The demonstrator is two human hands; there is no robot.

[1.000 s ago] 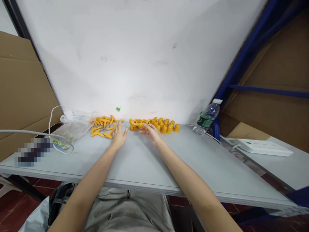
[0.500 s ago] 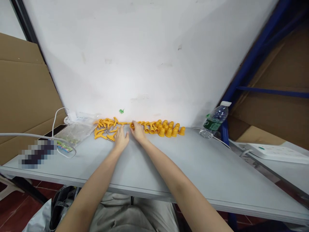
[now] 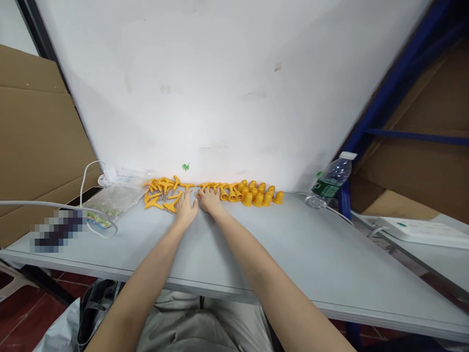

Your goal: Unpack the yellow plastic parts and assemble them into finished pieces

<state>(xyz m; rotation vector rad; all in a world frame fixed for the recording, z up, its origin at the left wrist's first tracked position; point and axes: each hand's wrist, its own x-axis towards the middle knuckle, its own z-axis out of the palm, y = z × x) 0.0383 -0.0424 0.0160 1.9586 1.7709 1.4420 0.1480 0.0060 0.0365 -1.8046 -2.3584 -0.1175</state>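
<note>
Left hand (image 3: 186,210) and right hand (image 3: 210,199) side by side, toward the table (image 3: 286,254)'s 12 o'clock edge.
Left fingers look released, loosely spread, with yellow T-handles (image 3: 154,201) at their 10 o'clock; right fingers curl down, whether grasping anything I cannot tell, with upright yellow cups (image 3: 258,199) at their 3 o'clock.

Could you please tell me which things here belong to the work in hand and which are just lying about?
Apparently in the work:
yellow handles, by the left hand
yellow cups, by the right hand

Apparently just lying about:
bottle
plastic bag
power strip
</note>
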